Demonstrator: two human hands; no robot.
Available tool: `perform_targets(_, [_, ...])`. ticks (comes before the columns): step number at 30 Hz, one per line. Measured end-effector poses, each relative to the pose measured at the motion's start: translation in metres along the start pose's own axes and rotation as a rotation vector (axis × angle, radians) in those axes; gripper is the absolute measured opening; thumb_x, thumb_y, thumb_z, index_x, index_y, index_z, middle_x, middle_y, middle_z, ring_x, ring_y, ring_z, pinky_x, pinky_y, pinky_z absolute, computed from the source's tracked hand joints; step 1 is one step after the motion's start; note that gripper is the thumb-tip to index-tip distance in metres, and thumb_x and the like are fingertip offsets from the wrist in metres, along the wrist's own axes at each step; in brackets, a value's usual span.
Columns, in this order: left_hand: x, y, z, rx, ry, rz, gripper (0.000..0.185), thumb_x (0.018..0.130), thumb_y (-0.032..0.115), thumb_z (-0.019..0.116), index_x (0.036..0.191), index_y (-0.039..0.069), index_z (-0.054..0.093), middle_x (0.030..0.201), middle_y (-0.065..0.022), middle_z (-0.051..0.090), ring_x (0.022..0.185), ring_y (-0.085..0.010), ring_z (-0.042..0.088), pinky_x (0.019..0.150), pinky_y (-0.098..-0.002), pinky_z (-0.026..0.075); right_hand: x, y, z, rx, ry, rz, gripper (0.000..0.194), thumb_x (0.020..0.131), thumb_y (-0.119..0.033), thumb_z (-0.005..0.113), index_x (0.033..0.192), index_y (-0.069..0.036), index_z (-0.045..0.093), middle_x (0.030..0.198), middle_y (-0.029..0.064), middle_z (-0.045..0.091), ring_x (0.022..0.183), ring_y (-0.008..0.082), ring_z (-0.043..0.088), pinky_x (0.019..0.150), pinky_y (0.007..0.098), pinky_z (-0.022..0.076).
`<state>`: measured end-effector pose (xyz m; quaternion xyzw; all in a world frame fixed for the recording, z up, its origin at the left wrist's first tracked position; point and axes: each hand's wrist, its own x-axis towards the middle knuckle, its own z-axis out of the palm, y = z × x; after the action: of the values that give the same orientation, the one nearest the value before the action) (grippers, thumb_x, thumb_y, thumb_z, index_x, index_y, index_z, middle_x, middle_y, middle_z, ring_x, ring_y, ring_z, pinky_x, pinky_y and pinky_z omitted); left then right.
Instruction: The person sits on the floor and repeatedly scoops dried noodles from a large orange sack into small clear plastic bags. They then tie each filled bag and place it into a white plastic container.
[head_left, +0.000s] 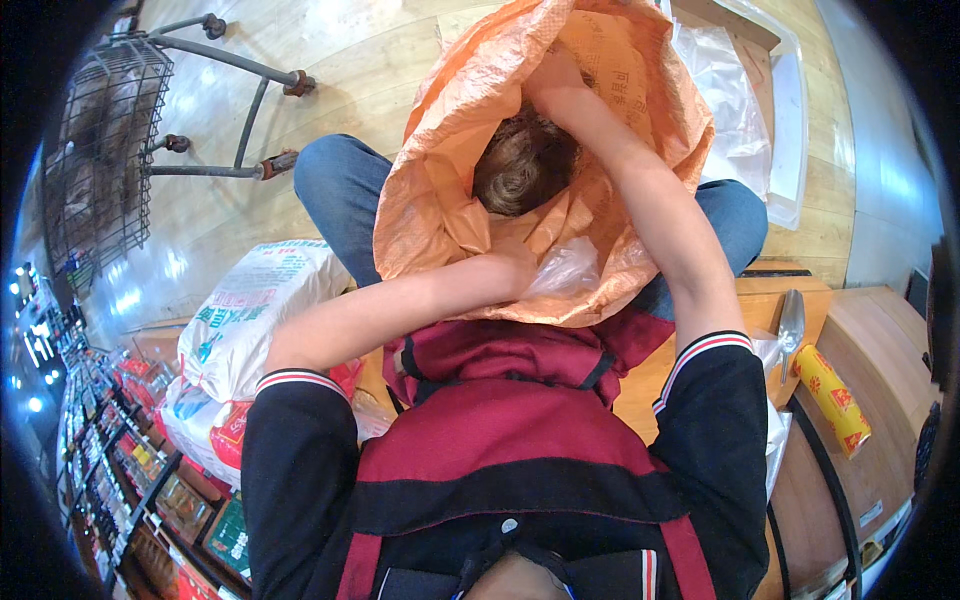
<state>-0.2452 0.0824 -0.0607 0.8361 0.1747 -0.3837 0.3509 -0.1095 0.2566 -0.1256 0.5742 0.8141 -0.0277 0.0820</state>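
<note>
An orange woven plastic sack (442, 142) stands with its mouth wide between my knees, its far inner wall bearing printed writing. Down inside sits a dark brown, rounded mass (525, 169); its kind I cannot tell. My left hand (516, 264) reaches in over the near rim, beside a crumpled clear plastic bag (568, 268). Its fingers are mostly hidden, and whether they grip the bag is unclear. Deeper in, against the far side of the sack, is my right hand (553, 81). Blur and the sack's folds hide what its fingers hold.
White printed sacks (262, 300) are stacked at left, near packed store shelves (142, 465). A wire-basket cart (105, 150) with casters stands upper left. At right are a white tray (787, 127) with clear plastic sheeting (724, 97), a metal scoop (790, 326) and a yellow roll (832, 401).
</note>
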Motion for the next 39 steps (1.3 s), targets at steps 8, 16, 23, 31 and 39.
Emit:
perform_targets(8, [-0.006,-0.008,0.003,-0.045,0.036,-0.076,0.032,0.082,0.030,0.054,0.095,0.005,0.070,0.093,-0.0197,0.068,0.085,-0.0334,0.066,0.072,-0.0421,0.053,-0.015,0.012,-0.007,0.109,-0.076,-0.028,0.016,0.082,-0.011,0.059,0.089,-0.010,0.073,0.095,0.0094,0.070,0.090,0.0269,0.068,0.075,0.0395,0.0526])
perform_targets(16, [-0.006,-0.026,-0.026,-0.194,0.263,-0.181,0.059,0.078,0.029,0.061,0.130,0.005,0.045,0.111,-0.0247,0.061,0.099,-0.0395,0.061,0.081,-0.0463,0.051,-0.010,0.022,0.013,0.356,-0.002,-0.069,0.022,0.076,-0.011,0.061,0.095,-0.008,0.072,0.099,0.0152,0.068,0.094,0.0326,0.066,0.081,0.0419,0.0544])
perform_targets(23, [0.049,-0.086,-0.027,-0.412,0.519,-0.656,0.074,0.072,0.032,0.074,0.131,0.003,0.039,0.115,-0.0226,0.060,0.104,-0.0356,0.061,0.085,-0.0455,0.051,-0.023,0.026,-0.009,0.491,-0.354,0.139,0.038,0.071,-0.011,0.065,0.109,-0.009,0.063,0.108,0.0163,0.065,0.100,0.0350,0.062,0.083,0.0414,0.0514])
perform_targets(31, [0.086,-0.101,-0.011,-0.508,0.653,-0.691,0.071,0.070,0.031,0.074,0.129,0.005,0.042,0.114,-0.0193,0.060,0.104,-0.0367,0.060,0.085,-0.0451,0.050,-0.069,0.014,-0.060,0.468,-0.302,0.137,0.023,0.073,-0.007,0.064,0.096,-0.006,0.062,0.097,0.0159,0.065,0.097,0.0346,0.063,0.079,0.0421,0.0507])
perform_targets(39, [-0.002,-0.099,-0.031,-0.308,0.447,-0.451,0.066,0.063,0.018,0.069,0.127,0.012,0.054,0.113,-0.0167,0.063,0.106,-0.0335,0.060,0.090,-0.0426,0.048,-0.072,0.052,-0.086,0.395,-0.131,0.334,0.031,0.081,-0.017,0.061,0.109,-0.004,0.061,0.108,0.0198,0.063,0.102,0.0346,0.060,0.087,0.0416,0.0479])
